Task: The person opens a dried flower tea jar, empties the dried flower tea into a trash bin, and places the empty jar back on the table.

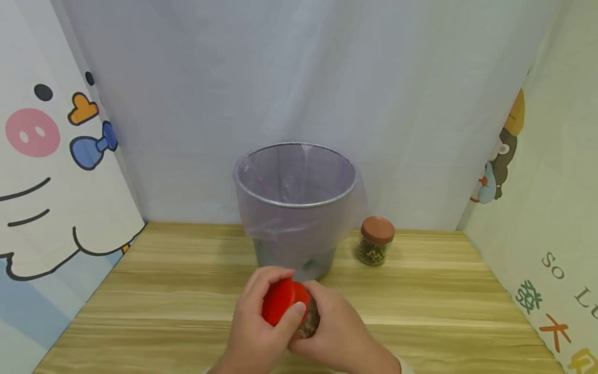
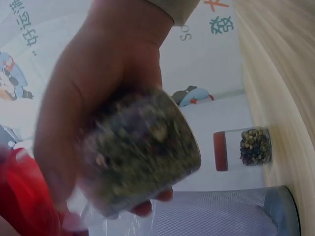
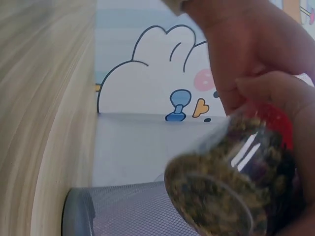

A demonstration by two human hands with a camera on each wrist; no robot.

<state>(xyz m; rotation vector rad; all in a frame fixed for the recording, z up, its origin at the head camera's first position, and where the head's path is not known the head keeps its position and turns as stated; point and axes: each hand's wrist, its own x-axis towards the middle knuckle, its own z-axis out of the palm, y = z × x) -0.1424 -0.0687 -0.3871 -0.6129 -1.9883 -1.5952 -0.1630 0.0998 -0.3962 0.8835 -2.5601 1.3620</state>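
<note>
And at lower centre, the left grip [image 1: 259, 323] clasps the red lid [image 1: 276, 301], the right grip [image 1: 337, 324] clutches the tilted dried-herb jar [image 1: 311, 320], below the mesh bin [image 1: 299, 226]: one sudden lid slip could spill everything across the table [image 1: 420, 311]!

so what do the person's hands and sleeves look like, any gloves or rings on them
The left hand and the right hand are bare, with no gloves or rings visible. A pale beige fabric sleeve ends near the right wrist; only a sliver of the pale left sleeve shows. No markings or cables can be seen on either.
</note>
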